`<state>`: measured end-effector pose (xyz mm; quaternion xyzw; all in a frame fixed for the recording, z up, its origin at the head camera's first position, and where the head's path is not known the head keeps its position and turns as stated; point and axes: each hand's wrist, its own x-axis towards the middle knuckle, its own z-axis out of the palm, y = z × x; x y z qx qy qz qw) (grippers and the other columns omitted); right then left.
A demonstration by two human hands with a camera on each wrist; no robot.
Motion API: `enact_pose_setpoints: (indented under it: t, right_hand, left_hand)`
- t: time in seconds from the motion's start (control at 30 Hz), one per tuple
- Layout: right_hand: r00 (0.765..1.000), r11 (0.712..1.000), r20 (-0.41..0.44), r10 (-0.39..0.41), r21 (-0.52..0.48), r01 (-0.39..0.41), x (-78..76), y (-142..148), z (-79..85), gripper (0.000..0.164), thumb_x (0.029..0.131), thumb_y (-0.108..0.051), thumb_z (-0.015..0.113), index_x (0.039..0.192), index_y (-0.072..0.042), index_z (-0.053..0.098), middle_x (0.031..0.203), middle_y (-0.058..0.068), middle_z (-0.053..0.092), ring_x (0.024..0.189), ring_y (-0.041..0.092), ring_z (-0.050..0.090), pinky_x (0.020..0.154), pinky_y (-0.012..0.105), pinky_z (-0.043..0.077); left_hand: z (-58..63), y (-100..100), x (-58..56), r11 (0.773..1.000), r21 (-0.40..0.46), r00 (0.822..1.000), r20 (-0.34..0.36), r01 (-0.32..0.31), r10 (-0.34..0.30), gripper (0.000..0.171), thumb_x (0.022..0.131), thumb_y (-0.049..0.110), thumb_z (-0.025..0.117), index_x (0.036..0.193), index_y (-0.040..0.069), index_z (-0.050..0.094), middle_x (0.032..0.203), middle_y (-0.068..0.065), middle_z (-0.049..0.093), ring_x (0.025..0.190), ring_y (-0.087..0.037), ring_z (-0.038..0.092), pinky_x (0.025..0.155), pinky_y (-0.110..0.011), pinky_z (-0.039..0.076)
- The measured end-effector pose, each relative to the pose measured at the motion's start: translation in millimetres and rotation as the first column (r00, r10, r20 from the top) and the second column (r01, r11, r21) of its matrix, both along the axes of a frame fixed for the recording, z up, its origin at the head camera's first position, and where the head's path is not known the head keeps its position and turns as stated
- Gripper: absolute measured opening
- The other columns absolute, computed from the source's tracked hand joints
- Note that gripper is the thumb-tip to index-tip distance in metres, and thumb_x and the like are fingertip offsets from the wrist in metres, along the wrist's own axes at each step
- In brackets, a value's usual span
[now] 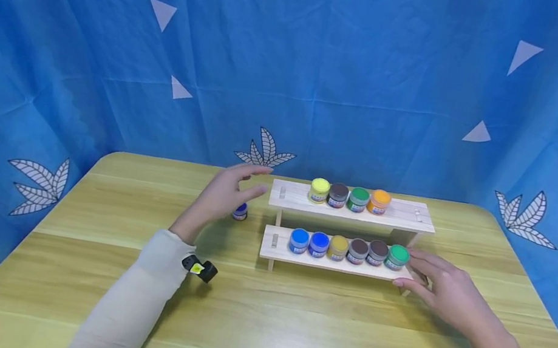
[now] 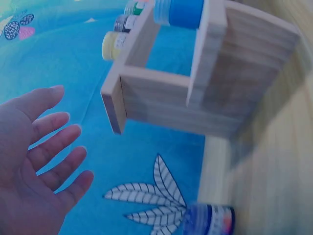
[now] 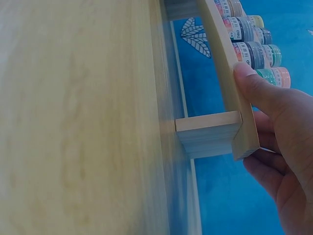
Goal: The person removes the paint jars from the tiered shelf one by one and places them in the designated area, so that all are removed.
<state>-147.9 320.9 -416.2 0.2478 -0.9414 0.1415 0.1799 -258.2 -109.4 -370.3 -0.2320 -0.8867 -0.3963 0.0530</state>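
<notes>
A two-tier wooden rack (image 1: pixel 277 250) stands on the table with small paint jars on both tiers. My right hand (image 1: pixel 450 292) grips the right end of its lower shelf, the thumb (image 3: pixel 252 78) on the front edge and the other fingers round the end. Closest to that hand is a green paint jar (image 1: pixel 398 257). Left of the rack, my left hand (image 1: pixel 222 195) is raised and holds nothing, its fingers spread apart in the left wrist view. A dark blue paint jar (image 2: pixel 210 220) stands on the table below it, partly hidden by the hand in the head view.
The upper tier carries yellow (image 1: pixel 319 190), dark (image 1: pixel 338 195), green (image 1: pixel 358 200) and orange (image 1: pixel 379 202) jars. Blue (image 1: pixel 299 241), ochre (image 1: pixel 338 248) and brown (image 1: pixel 358 251) jars line the lower shelf. A blue cloth (image 1: pixel 318 70) hangs behind the wooden table (image 1: pixel 286 329).
</notes>
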Motion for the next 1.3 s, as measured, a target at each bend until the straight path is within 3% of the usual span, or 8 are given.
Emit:
enact_pose_setpoints:
  t: [0.4,0.63,0.93,1.1,1.3]
  right_hand:
    - [1.000,1.000,-0.016,0.009,0.003,-0.009,-0.3,1.2,-1.6,0.052,0.077,-0.033,0.083,0.115,0.000,0.070,0.116,0.018,0.067,0.103,0.040,0.064,0.083,0.057,0.052]
    - [1.000,1.000,-0.003,0.000,-0.004,0.000,0.6,0.1,-1.2,0.052,0.078,-0.034,0.082,0.115,0.000,0.070,0.117,0.018,0.067,0.104,0.040,0.064,0.084,0.057,0.052]
    - [1.000,1.000,-0.003,-0.001,0.000,0.001,-0.6,0.3,-1.3,0.053,0.078,-0.035,0.082,0.116,0.000,0.070,0.117,0.019,0.067,0.104,0.040,0.064,0.084,0.057,0.052]
    - [1.000,1.000,0.009,-0.006,0.003,0.006,-1.2,0.6,-1.6,0.053,0.079,-0.036,0.081,0.117,-0.001,0.070,0.118,0.018,0.067,0.105,0.040,0.064,0.085,0.057,0.051]
    - [1.000,1.000,0.014,-0.006,0.003,0.006,-1.4,0.5,-1.3,0.055,0.080,-0.037,0.080,0.120,-0.001,0.069,0.120,0.017,0.066,0.106,0.039,0.063,0.085,0.057,0.051]
  left_hand:
    - [13.3,38.3,-7.6,0.989,-0.070,0.991,-0.036,0.128,-0.131,0.053,0.095,0.049,0.060,0.139,0.020,0.056,0.142,0.002,0.053,0.136,-0.019,0.040,0.111,-0.043,0.034]
    - [15.6,56.7,-10.5,0.981,-0.041,0.981,-0.005,0.192,-0.192,0.052,0.095,0.044,0.063,0.139,0.017,0.057,0.140,0.000,0.054,0.125,-0.020,0.053,0.101,-0.040,0.047]
    - [16.2,73.5,-15.4,0.976,-0.085,0.980,0.021,0.200,-0.199,0.056,0.094,0.044,0.063,0.140,0.013,0.055,0.141,-0.002,0.054,0.121,-0.024,0.058,0.102,-0.036,0.046]
    - [19.2,81.6,-16.6,0.974,-0.153,0.986,0.023,0.169,-0.167,0.059,0.093,0.048,0.063,0.142,0.016,0.053,0.140,0.000,0.054,0.119,-0.019,0.059,0.106,-0.037,0.041]
    - [22.7,88.2,-16.5,0.970,-0.199,0.990,0.035,0.143,-0.138,0.059,0.092,0.050,0.063,0.140,0.017,0.054,0.137,-0.001,0.056,0.120,-0.018,0.057,0.100,-0.035,0.046]
